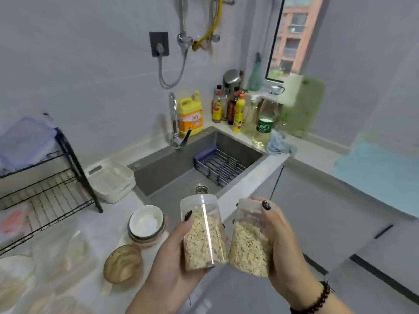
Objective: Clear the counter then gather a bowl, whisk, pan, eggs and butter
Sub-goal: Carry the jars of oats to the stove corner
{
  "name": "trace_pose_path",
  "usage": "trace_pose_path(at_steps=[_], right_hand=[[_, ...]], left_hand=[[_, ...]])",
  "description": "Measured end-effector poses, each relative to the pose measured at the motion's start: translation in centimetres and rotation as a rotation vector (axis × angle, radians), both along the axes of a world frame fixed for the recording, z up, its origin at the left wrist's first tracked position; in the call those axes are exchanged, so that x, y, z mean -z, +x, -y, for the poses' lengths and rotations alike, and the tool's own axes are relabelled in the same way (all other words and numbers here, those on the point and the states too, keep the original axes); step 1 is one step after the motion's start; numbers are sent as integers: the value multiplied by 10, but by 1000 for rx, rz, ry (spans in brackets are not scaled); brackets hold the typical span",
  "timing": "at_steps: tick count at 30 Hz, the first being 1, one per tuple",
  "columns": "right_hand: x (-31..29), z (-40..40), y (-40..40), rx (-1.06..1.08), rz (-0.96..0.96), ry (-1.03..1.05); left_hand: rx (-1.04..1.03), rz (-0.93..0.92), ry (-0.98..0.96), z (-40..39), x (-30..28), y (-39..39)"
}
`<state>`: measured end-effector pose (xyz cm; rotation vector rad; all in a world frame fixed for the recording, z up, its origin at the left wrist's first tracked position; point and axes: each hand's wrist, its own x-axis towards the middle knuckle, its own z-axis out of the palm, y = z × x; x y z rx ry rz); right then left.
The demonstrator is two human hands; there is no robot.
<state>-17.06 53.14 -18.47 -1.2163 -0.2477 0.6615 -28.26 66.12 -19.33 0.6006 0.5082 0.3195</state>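
Note:
My left hand [169, 257] grips a clear plastic jar of oat flakes [203, 234], lifted in front of the sink's near edge. Right beside it, my right hand [283, 241] holds a second clear jar of oat flakes [249, 245]. Both jars are upright and tilted slightly toward each other, lids on. On the counter to the left stands a stack of white bowls [146, 225]. Below it sits a brown glass bowl [123, 264]. No whisk, pan, eggs or butter can be seen.
A grey sink [163, 175] holds a dark wire basket [218, 165], with a tap [173, 121] behind. A white tub [111, 181] and black dish rack [45, 196] stand left. Bottles [238, 112] and a yellow detergent jug [190, 114] crowd the back corner. Clear bags [56, 257] lie at lower left.

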Motion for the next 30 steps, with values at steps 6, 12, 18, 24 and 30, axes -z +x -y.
trace_pose_path(at_steps=[6, 12, 18, 24, 30], right_hand=[[1, 80, 52, 302, -23, -5], [7, 159, 100, 592, -42, -20], [15, 232, 163, 810, -50, 14], [20, 315, 247, 1066, -67, 29], [19, 388, 298, 1264, -79, 20]], left_hand=[[295, -19, 24, 51, 0, 96], [579, -39, 54, 116, 3, 191], [816, -102, 49, 190, 12, 293], [1071, -130, 27, 285, 13, 415], [1298, -129, 69, 374, 12, 496]])
